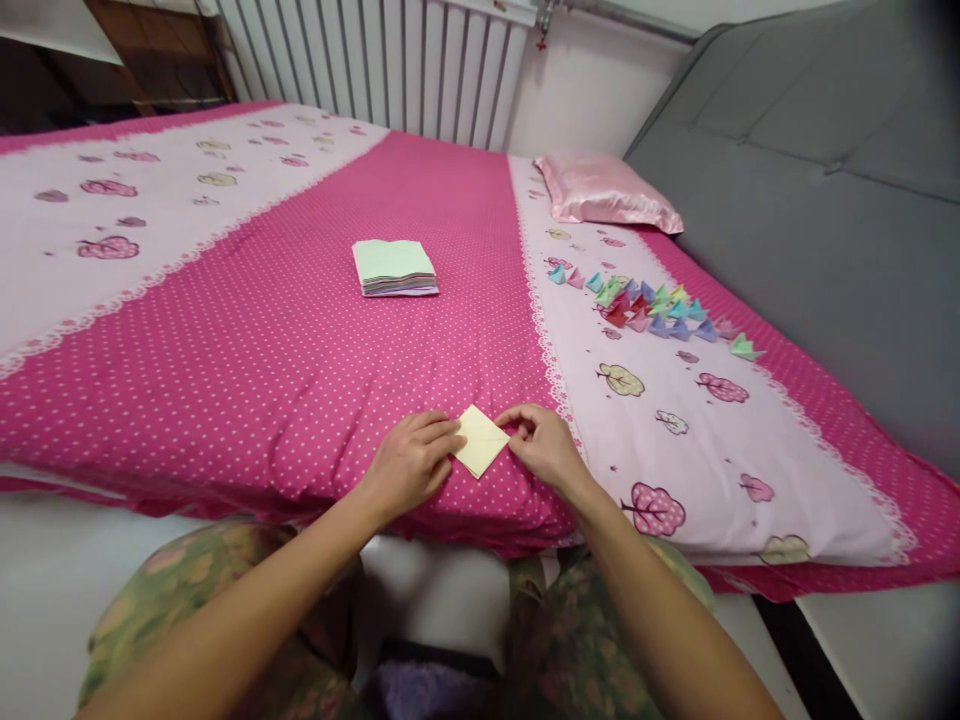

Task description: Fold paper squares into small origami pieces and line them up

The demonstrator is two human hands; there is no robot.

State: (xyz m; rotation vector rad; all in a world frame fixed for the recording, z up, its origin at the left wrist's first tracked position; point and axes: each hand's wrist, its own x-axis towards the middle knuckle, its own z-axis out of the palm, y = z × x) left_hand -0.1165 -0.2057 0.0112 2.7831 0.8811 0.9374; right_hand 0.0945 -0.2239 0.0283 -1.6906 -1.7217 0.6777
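Pinching yellow paper (480,441), right hand (544,446); left hand (411,463) flat on edge; paper stack (394,267), folded pieces (652,308) beyond.

The pink bed (262,350) carries a paper stack (395,268), folded shapes (652,308), a pillow (604,192) and a yellow sheet (480,440).

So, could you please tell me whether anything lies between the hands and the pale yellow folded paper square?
Nothing visible does. The left hand and right hand both touch the pale yellow folded paper square on the pink dotted bedsheet; the stack of pastel paper sheets lies farther away.
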